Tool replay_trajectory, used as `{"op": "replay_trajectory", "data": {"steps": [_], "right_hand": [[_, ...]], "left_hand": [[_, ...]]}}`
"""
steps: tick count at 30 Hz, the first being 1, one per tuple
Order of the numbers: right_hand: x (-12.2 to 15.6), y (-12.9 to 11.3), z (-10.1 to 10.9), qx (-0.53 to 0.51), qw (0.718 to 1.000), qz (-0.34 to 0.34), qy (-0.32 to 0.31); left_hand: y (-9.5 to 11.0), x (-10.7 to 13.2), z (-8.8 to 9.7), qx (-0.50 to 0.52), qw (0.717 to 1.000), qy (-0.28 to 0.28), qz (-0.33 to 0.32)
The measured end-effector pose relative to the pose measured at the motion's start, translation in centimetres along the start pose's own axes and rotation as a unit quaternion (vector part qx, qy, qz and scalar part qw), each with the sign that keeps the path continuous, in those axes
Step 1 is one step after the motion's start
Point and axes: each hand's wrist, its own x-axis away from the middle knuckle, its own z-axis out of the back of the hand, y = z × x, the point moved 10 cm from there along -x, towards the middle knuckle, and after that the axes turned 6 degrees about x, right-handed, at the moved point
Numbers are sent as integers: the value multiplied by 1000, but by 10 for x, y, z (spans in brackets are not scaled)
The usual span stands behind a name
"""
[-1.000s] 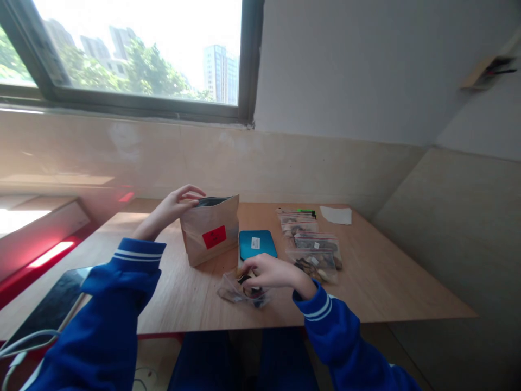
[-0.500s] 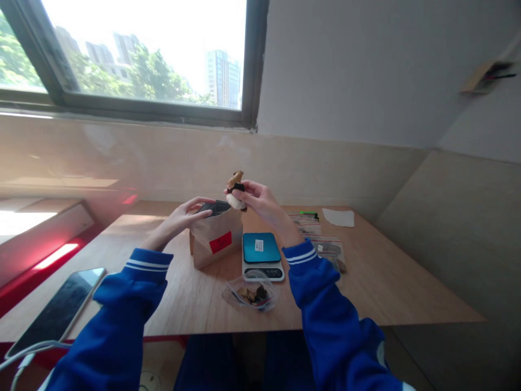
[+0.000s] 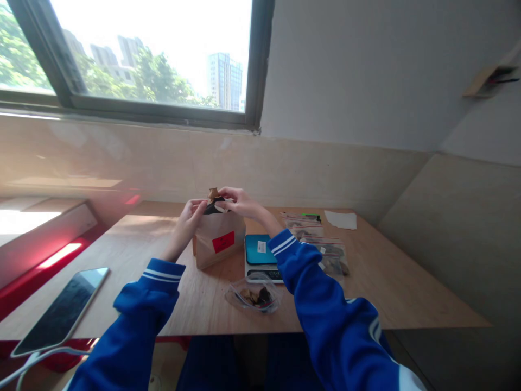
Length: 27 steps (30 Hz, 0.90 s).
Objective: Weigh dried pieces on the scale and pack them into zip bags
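1. Being held just above the black-lined mouth of a kraft paper bag (image 3: pixel 220 241), a dried brown piece (image 3: pixel 213 194) is seen near the middle of the view; its exact kind is too small to tell.
2. The piece is gripped by the fingertips of the right hand (image 3: pixel 240 202), which are closed on it from the right.
3. The left hand (image 3: pixel 188 221) is curled at the bag's rim, touching or nearly touching it; whether the rim is gripped cannot be told.
4. The bag stands upright, and a red label (image 3: pixel 223 242) is stuck on its front.
5. Just right of the bag, a digital scale (image 3: pixel 260 258) with a teal top is placed, partly covered by the right blue sleeve (image 3: pixel 325 293).
6. In front of the scale, a clear zip bag (image 3: pixel 254 297) holding brown and dark pieces is left lying open.
7. Further right, more filled zip bags (image 3: pixel 315 239) are laid in an overlapping row, with a green-topped item (image 3: pixel 311 215) behind them and a white paper sheet (image 3: pixel 341 220) near the far edge.
8. All of this is set on a light wooden table (image 3: pixel 407 293), pushed against a beige wall (image 3: pixel 325 179).
9. At the left, a dark tablet (image 3: pixel 61 304) is lying flat, with a white charging cable (image 3: pixel 40 355) trailing off the edge.
10. Above, trees and tower blocks are shown through a dark-framed window (image 3: pixel 142 65).
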Motion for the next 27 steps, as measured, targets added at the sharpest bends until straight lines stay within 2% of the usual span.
{"op": "replay_trajectory", "data": {"steps": [4, 10, 14, 17, 19, 21, 23, 24, 26, 27], "right_hand": [[-3, -2, -14, 101, 992, 12, -74], [4, -3, -13, 297, 953, -21, -50], [10, -16, -4, 245, 969, 1, -32], [19, -29, 15, 203, 978, 21, 31], [34, -38, 30, 178, 981, 13, 71], [55, -45, 37, 133, 988, -13, 71], [80, -50, 26, 78, 995, -55, 0], [95, -51, 12, 57, 993, -78, -67], [128, -52, -20, 47, 972, -116, -197], [144, -50, -34, 64, 959, -131, -242]], "left_hand": [[-6, -1, 4, -35, 999, 22, -6], [-8, 1, 5, -40, 999, 31, -12], [-7, 2, 7, -54, 997, 42, -25], [-7, 5, 11, -56, 997, 50, -35], [-9, 10, 14, -54, 996, 54, -38], [-11, 18, 20, -54, 995, 68, -40], [-14, 30, 26, -47, 994, 90, -34], [-16, 37, 28, -41, 994, 102, -28], [-20, 53, 31, -28, 991, 127, -15], [-22, 62, 33, -28, 989, 143, -8]]}}
